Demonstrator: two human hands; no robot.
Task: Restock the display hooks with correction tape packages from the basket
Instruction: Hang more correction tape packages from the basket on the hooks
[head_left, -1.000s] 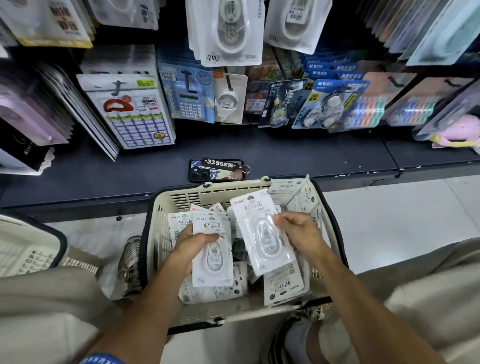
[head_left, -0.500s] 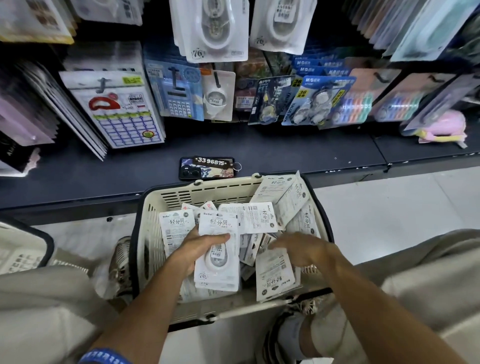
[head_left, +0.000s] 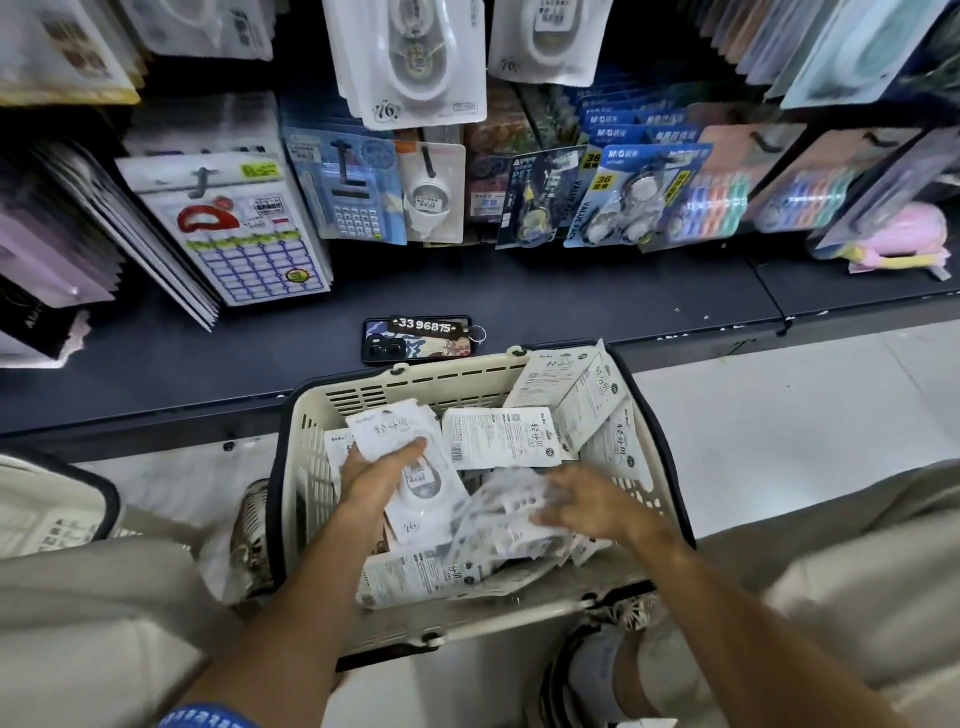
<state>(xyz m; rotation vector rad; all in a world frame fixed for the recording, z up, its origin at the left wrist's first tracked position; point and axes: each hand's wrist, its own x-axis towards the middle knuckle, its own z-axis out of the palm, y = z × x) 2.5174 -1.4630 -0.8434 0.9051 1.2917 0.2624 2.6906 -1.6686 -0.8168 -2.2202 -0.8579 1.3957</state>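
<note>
The correction tape packages (head_left: 501, 437) lie in a loose heap inside the cream basket (head_left: 311, 452), which sits on the floor just in front of the dark shelf (head_left: 571, 296). The left hand (head_left: 378, 474) holds a small stack of packages (head_left: 415, 467), with the thumb pressed on top and the fingers curled under. The right hand (head_left: 587, 506) reaches low into the heap with its fingers spread out. It is blurry, so it is hard to tell if it has caught a package yet.

To do this step well, the right hand should pick one flat package, turn it face up, and lay it neatly on the stack. Then all the hang holes line up for the display hooks (head_left: 426, 156). Both arms stretch forward and down into the basket. A phone (head_left: 415, 340) lies on the shelf just behind the basket.
</note>
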